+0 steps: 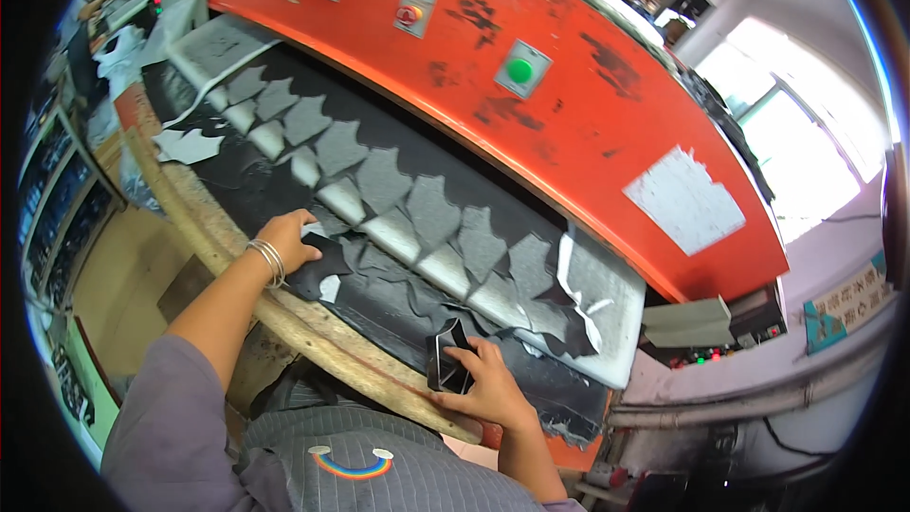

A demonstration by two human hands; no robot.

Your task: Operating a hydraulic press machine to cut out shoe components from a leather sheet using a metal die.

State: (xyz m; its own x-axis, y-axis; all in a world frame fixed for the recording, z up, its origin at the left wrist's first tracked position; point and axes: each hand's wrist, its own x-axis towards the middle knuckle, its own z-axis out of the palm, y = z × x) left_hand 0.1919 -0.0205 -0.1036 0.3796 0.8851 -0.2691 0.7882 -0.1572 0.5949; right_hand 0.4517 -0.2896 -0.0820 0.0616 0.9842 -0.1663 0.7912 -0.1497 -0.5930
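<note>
My left hand (284, 239), with bangles at the wrist, is closed on a dark cut piece of sheet material (320, 265) near the front edge of the work surface. Small white patches show beside that piece. To the right, my right hand (488, 387) grips a dark, thin-walled metal cutting die (445, 360), its hollow frame standing on edge on the black sheet. Between and beyond my hands lies a dark sheet (384, 180) with a row of jagged cut-outs, and the white cutting board (389, 232) shows through the gaps.
An orange press beam (578, 123) with green buttons (519, 70) and a red knob (409, 15) spans the far side. A worn wooden edge (341, 360) runs along the front. A pale scrap (190, 145) lies at the far left, and shelves (57, 209) stand beyond it.
</note>
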